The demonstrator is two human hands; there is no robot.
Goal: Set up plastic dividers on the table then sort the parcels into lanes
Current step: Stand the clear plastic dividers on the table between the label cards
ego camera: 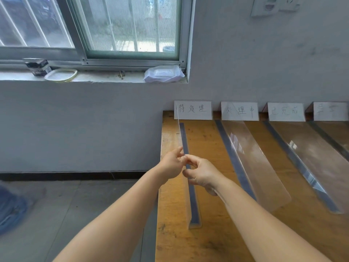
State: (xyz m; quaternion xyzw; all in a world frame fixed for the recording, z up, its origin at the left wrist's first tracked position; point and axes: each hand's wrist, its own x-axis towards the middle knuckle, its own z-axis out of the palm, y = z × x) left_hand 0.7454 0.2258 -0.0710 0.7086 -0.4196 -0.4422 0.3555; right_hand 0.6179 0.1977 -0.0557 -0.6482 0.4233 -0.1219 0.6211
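Note:
A clear plastic divider [182,136] with a blue base strip stands upright near the left edge of the wooden table [207,140]. My left hand [171,165] and my right hand [202,172] both pinch its thin top edge at mid-length. Two more clear dividers lean to the right: one [251,159] in the middle, another [311,159] further right. Part of a further divider [332,142] shows at the right border. Several handwritten paper lane labels [193,110] stand along the wall behind the table. No parcels are in view.
The table's left edge drops to a grey floor [75,205]. A blue blurred object [11,208] lies at the far left. On the windowsill sit a wipes pack [163,73], a white dish [60,74] and a dark carton [38,66].

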